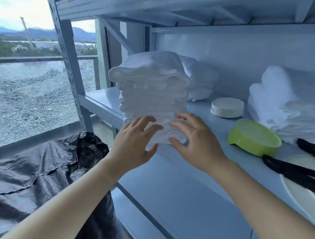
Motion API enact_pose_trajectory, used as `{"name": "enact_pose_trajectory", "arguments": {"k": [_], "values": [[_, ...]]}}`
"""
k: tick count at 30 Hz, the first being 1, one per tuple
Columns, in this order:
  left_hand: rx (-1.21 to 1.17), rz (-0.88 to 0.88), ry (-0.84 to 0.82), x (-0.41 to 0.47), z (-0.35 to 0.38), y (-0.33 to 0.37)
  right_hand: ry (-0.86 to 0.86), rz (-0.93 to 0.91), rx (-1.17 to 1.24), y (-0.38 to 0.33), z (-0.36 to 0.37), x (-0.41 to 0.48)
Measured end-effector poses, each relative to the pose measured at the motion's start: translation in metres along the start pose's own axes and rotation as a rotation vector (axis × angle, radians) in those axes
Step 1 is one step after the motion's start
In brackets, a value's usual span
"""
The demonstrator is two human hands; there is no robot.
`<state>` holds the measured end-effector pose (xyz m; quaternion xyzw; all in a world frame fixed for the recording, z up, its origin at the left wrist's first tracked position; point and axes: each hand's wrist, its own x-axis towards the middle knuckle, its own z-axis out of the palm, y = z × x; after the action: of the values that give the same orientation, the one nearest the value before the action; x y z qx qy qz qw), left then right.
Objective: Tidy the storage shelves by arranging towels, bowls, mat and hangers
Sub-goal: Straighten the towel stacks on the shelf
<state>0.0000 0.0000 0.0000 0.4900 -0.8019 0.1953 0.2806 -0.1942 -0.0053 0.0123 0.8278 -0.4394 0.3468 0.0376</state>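
A tall stack of folded white towels stands on the grey metal shelf near its left front corner. My left hand touches the stack's lower front with spread fingers. My right hand touches its lower right side, thumb at the bottom fold, fingers spread. A second pile of white towels lies behind the stack, and a third pile sits at the right. An upturned white bowl and a tilted green bowl lie between the piles. Black hangers lie at the right edge.
A white plate or mat lies under the hangers at the right. The upper shelf hangs close above the stack. A perforated upright post stands at the left, with crumpled black plastic sheeting below and a window behind.
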Motion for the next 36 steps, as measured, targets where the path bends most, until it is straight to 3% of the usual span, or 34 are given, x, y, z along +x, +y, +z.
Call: {"name": "enact_pose_trajectory", "arguments": {"k": [10, 20, 36], "values": [[0.072, 0.097, -0.019, 0.017, 0.028, -0.033, 0.018, 0.007, -0.156, 0.012, 0.029, 0.023], [0.036, 0.133, 0.107, 0.025, 0.047, -0.047, 0.069, -0.029, -0.152, 0.020, 0.048, 0.031], [0.044, 0.011, 0.037, 0.019, 0.043, -0.057, 0.035, -0.051, -0.101, 0.019, 0.048, 0.026]]}}
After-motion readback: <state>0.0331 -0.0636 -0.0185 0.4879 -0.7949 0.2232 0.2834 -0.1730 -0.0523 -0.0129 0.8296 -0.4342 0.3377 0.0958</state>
